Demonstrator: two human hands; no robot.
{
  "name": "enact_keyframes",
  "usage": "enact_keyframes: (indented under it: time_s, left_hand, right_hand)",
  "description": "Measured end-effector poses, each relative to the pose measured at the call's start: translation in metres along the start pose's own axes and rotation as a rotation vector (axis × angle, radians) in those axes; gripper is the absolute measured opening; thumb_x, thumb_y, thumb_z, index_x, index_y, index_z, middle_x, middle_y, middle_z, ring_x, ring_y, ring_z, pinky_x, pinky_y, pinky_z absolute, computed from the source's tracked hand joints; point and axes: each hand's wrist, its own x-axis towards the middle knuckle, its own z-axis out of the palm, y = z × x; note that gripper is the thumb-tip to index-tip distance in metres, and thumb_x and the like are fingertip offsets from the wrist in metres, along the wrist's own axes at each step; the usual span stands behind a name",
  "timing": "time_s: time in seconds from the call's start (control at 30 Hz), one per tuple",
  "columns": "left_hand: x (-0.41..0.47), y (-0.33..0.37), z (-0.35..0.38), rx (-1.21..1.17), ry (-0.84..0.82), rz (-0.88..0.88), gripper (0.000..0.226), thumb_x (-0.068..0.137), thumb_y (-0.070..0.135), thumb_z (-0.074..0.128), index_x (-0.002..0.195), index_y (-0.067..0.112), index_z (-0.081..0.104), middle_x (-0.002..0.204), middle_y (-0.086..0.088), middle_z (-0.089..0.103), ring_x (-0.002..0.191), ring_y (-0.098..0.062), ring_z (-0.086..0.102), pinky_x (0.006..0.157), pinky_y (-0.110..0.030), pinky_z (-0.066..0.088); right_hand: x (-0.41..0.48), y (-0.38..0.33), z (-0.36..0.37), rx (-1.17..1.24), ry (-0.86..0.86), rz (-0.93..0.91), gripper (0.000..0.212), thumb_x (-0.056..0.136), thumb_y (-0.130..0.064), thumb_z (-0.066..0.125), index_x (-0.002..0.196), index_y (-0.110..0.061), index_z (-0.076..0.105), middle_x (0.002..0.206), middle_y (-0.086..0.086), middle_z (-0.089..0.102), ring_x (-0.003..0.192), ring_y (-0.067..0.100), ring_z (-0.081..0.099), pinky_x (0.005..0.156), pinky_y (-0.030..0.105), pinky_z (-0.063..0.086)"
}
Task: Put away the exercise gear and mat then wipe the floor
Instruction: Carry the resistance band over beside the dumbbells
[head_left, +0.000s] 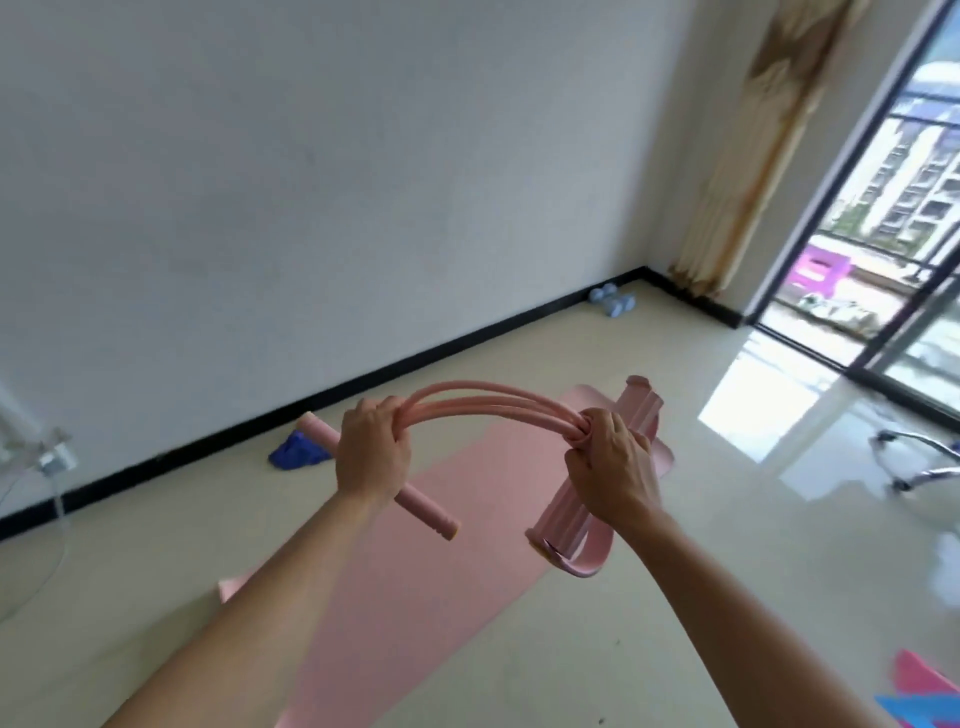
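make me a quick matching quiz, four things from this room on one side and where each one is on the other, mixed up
Things:
1. pink resistance puller
2. pink mat
3. light blue dumbbells
4. dark blue cloth

Places:
A. on the floor by the black skirting, left of the mat
B. held in both hands
C. in the far corner near the curtain
D. spread flat on the floor

Pairs: 1-B, 2-D, 3-C, 4-A

Both hands gripping pink tubes (488, 397); handle bar (415, 506) and ribbed pedal (576, 499) by the grips showing same pale pink. Mat (415, 597) below grips looking pink too. Cloth (298, 451) beyond left grip showing dark blue, dumbbells (613, 301) farther out light blue, skirting (260, 431) black, curtain (753, 156) beige-brown patterned.
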Motion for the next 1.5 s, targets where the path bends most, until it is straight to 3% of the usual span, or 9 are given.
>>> enact_keyframes:
  time_s: [0.13,0.27,0.5,0.67,0.83,1.1,1.2,1.4,1.5]
  left_hand:
    - [0.020,0.082,0.053,-0.024,-0.048,0.123,0.014,0.090,0.005,0.058,0.101,0.005,0.067,0.093,-0.012,0.063,0.085,-0.025,0.058,0.080,-0.038,0.046]
    - [0.034,0.164,0.126,-0.049,-0.138,0.181,0.029,0.087,0.004,0.058,0.114,0.010,0.065,0.098,-0.008,0.063,0.091,-0.027,0.060,0.083,-0.040,0.049]
    - [0.074,0.295,0.253,-0.018,-0.214,0.224,0.027,0.083,0.001,0.060,0.107,0.009,0.065,0.096,-0.007,0.068,0.087,-0.030,0.063,0.073,-0.034,0.047]
    - [0.121,0.352,0.318,-0.048,-0.272,0.244,0.038,0.086,0.002,0.059,0.123,0.010,0.060,0.107,-0.007,0.068,0.097,-0.028,0.063,0.083,-0.040,0.052]
    - [0.199,0.385,0.397,-0.079,-0.269,0.241,0.019,0.084,0.001,0.060,0.102,0.008,0.061,0.092,-0.007,0.064,0.085,-0.028,0.059,0.075,-0.038,0.050]
    - [0.375,0.455,0.521,-0.203,-0.223,0.313,0.019,0.089,-0.002,0.053,0.103,0.010,0.059,0.114,-0.022,0.064,0.107,-0.037,0.060,0.084,-0.039,0.048]
    - [0.441,0.492,0.556,-0.202,-0.193,0.356,0.015,0.088,0.000,0.052,0.098,0.010,0.056,0.105,-0.019,0.063,0.094,-0.034,0.061,0.077,-0.041,0.049]
    - [0.538,0.542,0.643,-0.221,-0.154,0.388,0.026,0.088,-0.005,0.056,0.110,0.003,0.065,0.109,-0.016,0.066,0.107,-0.033,0.062,0.090,-0.030,0.044]
    - [0.586,0.567,0.708,-0.236,-0.157,0.361,0.024,0.086,-0.006,0.056,0.105,0.005,0.065,0.098,-0.006,0.063,0.093,-0.025,0.062,0.083,-0.018,0.039]
  right_hand:
    - [0.017,0.076,-0.045,0.014,0.086,0.093,0.025,0.086,-0.015,0.060,0.110,-0.013,0.054,0.109,0.006,0.065,0.092,0.029,0.063,0.096,0.041,0.039]
    - [0.044,0.172,-0.077,0.002,0.041,0.192,0.029,0.085,-0.017,0.059,0.114,-0.015,0.056,0.111,0.004,0.064,0.099,0.030,0.063,0.099,0.039,0.037]
    - [0.112,0.326,-0.130,-0.010,-0.046,0.215,0.025,0.088,-0.016,0.055,0.113,-0.017,0.055,0.108,0.002,0.063,0.096,0.029,0.063,0.095,0.037,0.037]
    - [0.181,0.403,-0.143,0.008,-0.061,0.236,0.027,0.088,-0.014,0.055,0.114,-0.017,0.056,0.110,0.002,0.063,0.098,0.029,0.061,0.094,0.036,0.036]
    - [0.277,0.464,-0.121,0.016,-0.065,0.214,0.028,0.087,-0.012,0.056,0.114,-0.016,0.056,0.111,0.002,0.063,0.099,0.030,0.061,0.093,0.036,0.036]
    - [0.469,0.543,-0.116,-0.055,-0.016,0.210,0.019,0.094,-0.016,0.054,0.113,-0.017,0.054,0.111,0.001,0.063,0.093,0.029,0.062,0.084,0.031,0.030]
    - [0.536,0.574,-0.131,-0.074,0.021,0.201,0.020,0.093,-0.015,0.056,0.113,-0.017,0.054,0.109,0.001,0.062,0.091,0.028,0.062,0.083,0.032,0.032]
    - [0.658,0.657,-0.127,-0.069,0.070,0.192,0.023,0.091,-0.010,0.058,0.114,-0.015,0.055,0.109,0.004,0.063,0.090,0.029,0.061,0.081,0.033,0.034]
    - [0.729,0.711,-0.109,-0.040,0.065,0.176,0.024,0.091,-0.010,0.057,0.115,-0.015,0.055,0.111,0.003,0.062,0.092,0.028,0.061,0.084,0.033,0.034]
